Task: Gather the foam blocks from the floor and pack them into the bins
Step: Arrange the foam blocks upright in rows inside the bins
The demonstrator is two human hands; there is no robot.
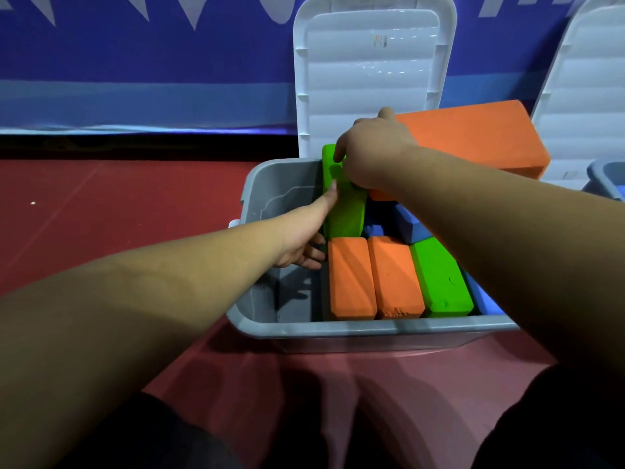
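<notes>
Over red floor (101, 214), left hand (301, 245) and right hand (368, 157) grip the green block (348, 214).

Only one cam, on my head, looking forward and down, pretty close over the grey plastic bin (338, 329) on the red floor (101, 214), blue wall (135, 62) behind.

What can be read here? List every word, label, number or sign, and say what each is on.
Sticker on the upright lid: small orange and dark print, too blurred to read.
Blue wall banner: white shapes cut off at the top edge, possibly large letters, not readable.
Foam blocks and bin: no print visible.
</notes>
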